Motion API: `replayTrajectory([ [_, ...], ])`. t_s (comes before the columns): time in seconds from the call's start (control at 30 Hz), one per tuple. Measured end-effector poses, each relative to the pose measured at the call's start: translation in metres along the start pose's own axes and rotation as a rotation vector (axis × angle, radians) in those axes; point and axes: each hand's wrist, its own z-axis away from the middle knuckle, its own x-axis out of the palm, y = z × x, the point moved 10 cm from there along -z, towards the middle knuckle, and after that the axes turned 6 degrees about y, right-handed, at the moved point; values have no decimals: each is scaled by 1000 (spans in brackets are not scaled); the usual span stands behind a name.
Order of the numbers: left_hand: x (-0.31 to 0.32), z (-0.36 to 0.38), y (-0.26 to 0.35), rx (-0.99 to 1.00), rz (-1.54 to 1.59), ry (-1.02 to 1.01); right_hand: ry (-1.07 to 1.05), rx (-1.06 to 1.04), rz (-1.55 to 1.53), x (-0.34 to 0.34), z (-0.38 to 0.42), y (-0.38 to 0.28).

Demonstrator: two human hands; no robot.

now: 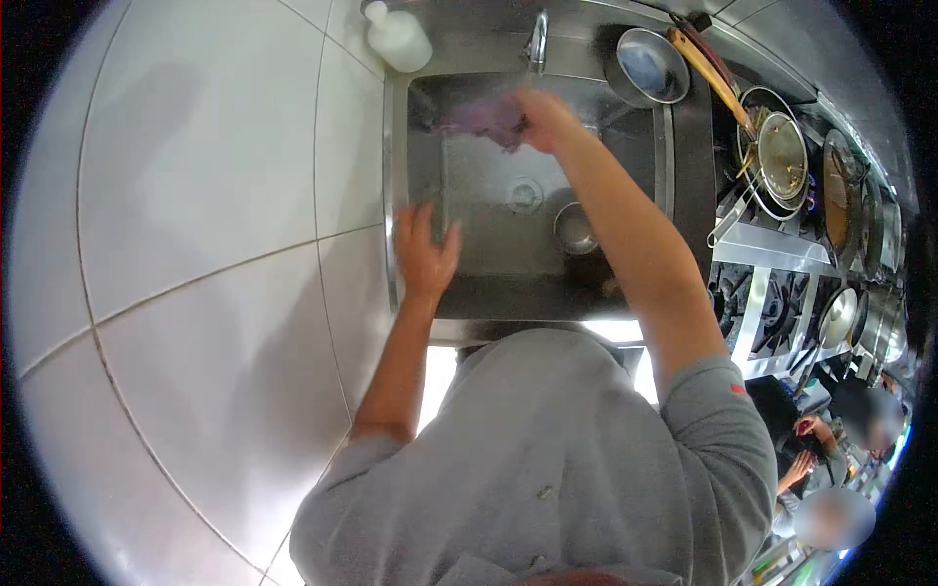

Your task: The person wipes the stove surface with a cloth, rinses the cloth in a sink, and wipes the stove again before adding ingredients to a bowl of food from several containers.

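Observation:
My right hand (549, 119) reaches to the far side of the metal sink (489, 259), its fingers closed on a purple cloth (487, 119). Motion smears the cloth, which hangs out to the left of the hand below the tap (537, 41). At the sink's left edge is my left hand (425, 252), fingers spread and holding nothing. A small round metal bowl (576, 229) lies in the basin to the right of the drain (525, 194), partly beside my right forearm.
A white plastic bottle (399, 39) stands at the back left corner. On the back right corner rests a metal bowl (653, 68). Right of the sink, a strainer (782, 156) and pans sit over a stove (772, 303). Two people work at the lower right.

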Motion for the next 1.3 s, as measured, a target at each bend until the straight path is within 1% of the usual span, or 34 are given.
replayTrajectory([
  [0.03,-8,40,-23,8,-191,56,15,-14,84,6,11,-6],
  [0.07,-11,69,-39,5,-189,55,16,-12,87,3,5,-5],
  [0.13,2,112,-54,58,-234,-111,-172,-40,86,6,-9,-2],
  [0.17,3,108,-56,52,-220,-108,-166,-41,101,3,-7,-2],
  [0.23,17,76,-53,57,-290,-156,-202,-54,131,1,0,-9],
  [0.33,23,1,-34,100,-292,-150,-180,-90,258,-9,4,-24],
  [0.37,34,-27,-30,93,-276,-92,-180,-97,270,-7,10,-30],
  [0.4,45,-59,-24,92,-265,-35,-125,-123,262,-6,20,-39],
  [0.43,69,-91,-16,32,-184,-136,-70,-151,248,-6,32,-47],
  [0.47,93,-116,-2,-27,-102,-239,-67,-161,247,0,44,-49],
  [0.53,118,-154,67,92,816,-279,19,-199,179,0,68,-60],
  [0.57,132,-168,78,106,821,-287,29,-211,173,-3,84,-67],
  [0.63,171,-181,100,231,536,-384,-62,-352,354,-1,117,-82],
  [0.67,178,-189,105,243,543,-399,-44,-356,346,-13,125,-84],
  [0.73,202,-197,101,146,540,-610,-143,-317,178,-36,138,-87],
  [0.77,197,-200,112,160,539,-633,-122,-322,161,-55,141,-86],
  [0.83,171,-213,100,-65,296,-549,37,-349,160,-107,137,-72],
  [0.87,169,-213,100,-56,286,-560,44,-350,145,-124,125,-61],
  [0.93,154,-221,110,-68,684,-491,178,-164,971,-164,82,-14],
  [0.97,147,-222,116,-58,675,-496,235,-376,1251,-153,70,-16],
  [1.0,139,-220,130,1,641,-553,240,-386,1240,-136,61,-8],
  [1.03,130,-214,144,58,606,-611,311,-674,1157,-107,67,-20],
  [1.07,118,-208,154,65,599,-611,379,-956,1060,-82,81,-34],
  [1.1,103,-203,165,110,541,-565,381,-960,1052,-64,79,-36],
  [1.13,91,-202,172,153,482,-517,233,-877,759,-50,71,-37],
  [1.17,91,-207,166,155,478,-510,83,-783,472,-39,66,-37],
  [1.2,99,-212,144,-10,745,-532,74,-788,470,-34,64,-42],
  [1.23,108,-215,122,-178,1011,-548,41,-729,543,-26,56,-42],
  [1.27,116,-215,101,-176,1009,-539,8,-668,619,-19,49,-41],
  [1.3,124,-217,70,-305,1250,-437,-3,-671,624,-11,48,-50],
])
